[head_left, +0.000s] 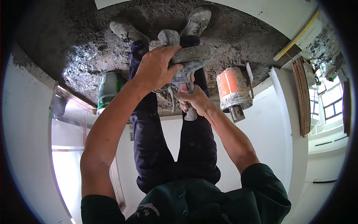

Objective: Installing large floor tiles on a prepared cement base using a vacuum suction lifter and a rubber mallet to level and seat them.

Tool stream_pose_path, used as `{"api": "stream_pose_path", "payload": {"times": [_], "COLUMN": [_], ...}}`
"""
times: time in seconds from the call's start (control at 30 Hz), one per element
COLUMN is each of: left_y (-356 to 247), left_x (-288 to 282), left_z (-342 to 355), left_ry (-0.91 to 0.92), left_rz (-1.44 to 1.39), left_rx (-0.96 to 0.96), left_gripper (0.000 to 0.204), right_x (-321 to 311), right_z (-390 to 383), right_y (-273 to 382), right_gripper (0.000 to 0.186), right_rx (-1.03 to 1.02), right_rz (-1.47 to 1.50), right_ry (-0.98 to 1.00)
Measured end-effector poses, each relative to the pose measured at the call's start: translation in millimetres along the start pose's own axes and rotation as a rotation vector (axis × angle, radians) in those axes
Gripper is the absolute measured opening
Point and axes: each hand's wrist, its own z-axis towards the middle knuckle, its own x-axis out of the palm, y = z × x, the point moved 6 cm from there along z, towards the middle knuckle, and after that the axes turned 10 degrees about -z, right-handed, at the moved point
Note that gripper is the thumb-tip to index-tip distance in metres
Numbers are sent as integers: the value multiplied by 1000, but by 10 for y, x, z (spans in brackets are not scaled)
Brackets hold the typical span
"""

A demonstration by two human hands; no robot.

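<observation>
I hold a dust-coated grey power tool [186, 71] with a red switch between my legs. My left hand [158, 67] is closed on its upper part, beside a dark block at the tool's top. My right hand [192, 99] grips lower down, just under the red part, with the thumb across it and a short piece poking down below the fingers. A loose lever or strap hangs beside it. Both my boots [197, 20] stand on the rough grey floor [85, 37].
A green bucket [106, 91] stands left of my legs. An orange, plaster-smeared bucket [231, 86] holding tools stands to the right. At the far right are a yellow straightedge [294, 37], leaning brown boards [301, 97] and a bright window. White walls [30, 119] border the space.
</observation>
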Motion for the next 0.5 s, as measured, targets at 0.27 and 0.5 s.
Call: {"api": "stream_pose_path", "payload": {"times": [0.27,0.5], "left_y": [78,143], "left_x": [-33,-91], "left_z": [-37,-75], "left_ry": [-2,-39], "left_rz": [-10,-12], "left_rx": [-12,17], "left_gripper": [57,57], "right_x": [38,71], "right_z": [64,108], "right_y": [-28,3], "right_gripper": [26,24], "right_rx": [-7,14], "right_rz": [-1,-23], "right_ry": [34,4]}}
